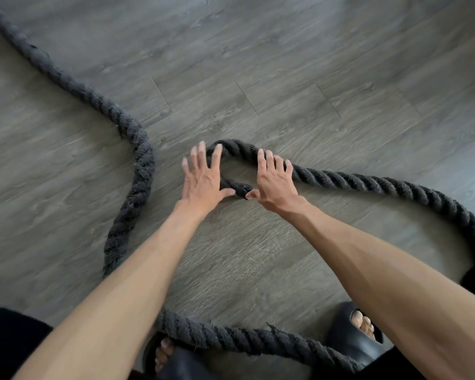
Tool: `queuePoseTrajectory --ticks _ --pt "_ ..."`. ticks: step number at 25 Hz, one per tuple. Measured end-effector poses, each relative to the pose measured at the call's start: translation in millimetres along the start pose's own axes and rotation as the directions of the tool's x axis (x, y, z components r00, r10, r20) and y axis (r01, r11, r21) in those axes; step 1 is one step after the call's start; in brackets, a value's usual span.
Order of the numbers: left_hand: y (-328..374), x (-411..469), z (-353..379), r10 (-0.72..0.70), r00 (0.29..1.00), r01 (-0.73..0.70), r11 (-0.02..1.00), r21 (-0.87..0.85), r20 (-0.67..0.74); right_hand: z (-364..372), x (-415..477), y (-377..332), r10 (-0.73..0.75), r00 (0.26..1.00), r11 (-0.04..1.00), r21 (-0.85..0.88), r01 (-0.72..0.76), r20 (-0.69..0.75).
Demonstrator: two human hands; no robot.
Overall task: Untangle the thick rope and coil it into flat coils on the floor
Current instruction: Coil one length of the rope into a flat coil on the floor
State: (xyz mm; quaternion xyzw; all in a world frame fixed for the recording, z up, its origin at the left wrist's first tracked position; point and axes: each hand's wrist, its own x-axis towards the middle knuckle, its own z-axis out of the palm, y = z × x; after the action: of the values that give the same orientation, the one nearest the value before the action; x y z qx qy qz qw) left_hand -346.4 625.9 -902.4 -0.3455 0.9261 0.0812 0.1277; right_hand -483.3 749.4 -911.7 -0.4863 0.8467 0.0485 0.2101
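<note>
A thick black twisted rope [368,182] lies on the grey wood floor. Its end [237,187] is bent into a tight small loop in the middle of the view. My left hand [203,179] lies flat with straight fingers on the loop's left side, its thumb touching the rope end. My right hand [272,179] presses with straight fingers on the loop's right side, its thumb at the rope end too. From there the rope sweeps right, curves round near my feet and runs back up the left side to the far left corner.
My two feet in black slides [351,341] stand at the bottom, with a stretch of rope [231,338] lying across between them. Another stretch of rope [137,187] curves past on the left. The grey plank floor [285,64] stretches ahead.
</note>
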Motion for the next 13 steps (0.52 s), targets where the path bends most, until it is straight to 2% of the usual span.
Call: queuePoseTrajectory --ticks 2,4,9,11,13 --pt "-7.6 14.3 -0.1 0.192 0.975 -0.211 0.954 0.212 0.109 3.2 -2.1 -0.4 -0.059 0.997 0.998 -0.008 0.059 -0.053" --pt "-11.2 16.4 4.9 0.230 0.962 -0.260 0.936 0.237 0.146 6.1 -3.6 0.4 -0.101 0.992 0.995 0.003 0.102 -0.080" --pt "-14.3 4.6 5.5 0.210 0.976 -0.217 0.950 0.226 0.055 0.1 0.5 5.8 -0.158 0.982 0.986 0.038 0.163 -0.108" --pt "-5.4 -1.8 5.3 0.124 0.991 -0.133 0.968 0.211 0.056 -4.6 1.7 18.9 -0.136 0.987 0.990 0.011 0.138 -0.090" --pt "6.3 -4.6 4.9 0.003 0.999 -0.011 0.988 0.151 0.051 -10.2 0.8 42.3 -0.046 0.995 0.999 -0.023 0.045 -0.087"
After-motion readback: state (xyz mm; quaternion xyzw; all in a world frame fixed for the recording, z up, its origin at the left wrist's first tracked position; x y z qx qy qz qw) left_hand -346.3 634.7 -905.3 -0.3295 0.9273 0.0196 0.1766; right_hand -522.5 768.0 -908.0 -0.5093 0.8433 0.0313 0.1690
